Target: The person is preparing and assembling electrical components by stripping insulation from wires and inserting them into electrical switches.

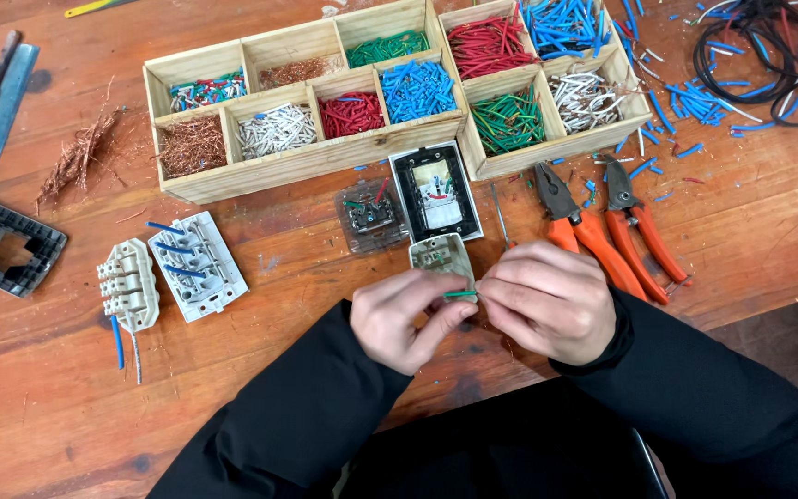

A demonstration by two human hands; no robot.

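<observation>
My left hand (pixel 405 316) and my right hand (pixel 548 299) meet over the wooden table (pixel 325 388), near its front edge. Together they grip a small beige switch module (pixel 440 256), which sticks out above the fingers. A short green wire piece (pixel 459 294) is pinched between the fingertips of both hands, at the module's lower edge. Just beyond the module lie a black-framed switch unit (pixel 436 191) and a clear plastic part (pixel 370 216) with wire bits on it.
Two wooden compartment trays (pixel 311 159) (pixel 556 146) hold sorted wire pieces and copper strands. Orange-handled pliers (pixel 576 225) and cutters (pixel 637 220) lie right of my hands. Two beige switch blocks (pixel 128 284) (pixel 198 265), a black frame (pixel 4 248) and black cables (pixel 768 46) are around.
</observation>
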